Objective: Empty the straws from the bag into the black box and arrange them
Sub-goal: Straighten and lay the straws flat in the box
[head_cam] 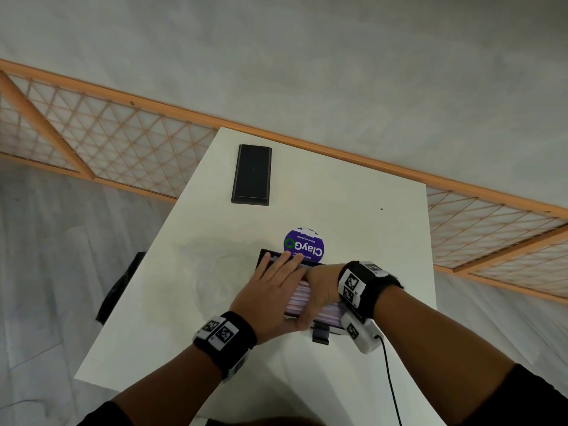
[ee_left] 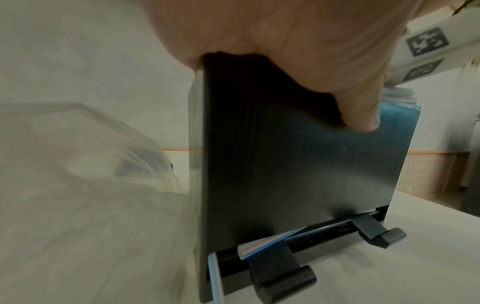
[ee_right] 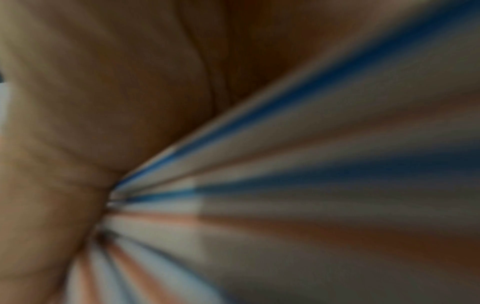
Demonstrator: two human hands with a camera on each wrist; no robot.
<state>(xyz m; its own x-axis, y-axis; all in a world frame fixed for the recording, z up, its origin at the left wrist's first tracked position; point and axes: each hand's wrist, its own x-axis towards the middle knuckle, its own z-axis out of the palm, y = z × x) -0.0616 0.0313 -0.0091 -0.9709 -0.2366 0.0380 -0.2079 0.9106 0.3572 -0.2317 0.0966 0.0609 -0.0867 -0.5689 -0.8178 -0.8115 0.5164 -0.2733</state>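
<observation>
Both hands on straws in box, white table (head_cam: 353,192).

Left hand (head_cam: 270,293) lies flat, fingers straight, pressing the striped paper straws (head_cam: 302,298) in the black rectangular box (head_cam: 265,255), thumb against its side wall. Right hand (head_cam: 321,287) rests on the straws; its grip unclear. Clear plastic bag (ee_left: 78,164) lies left of box.
</observation>
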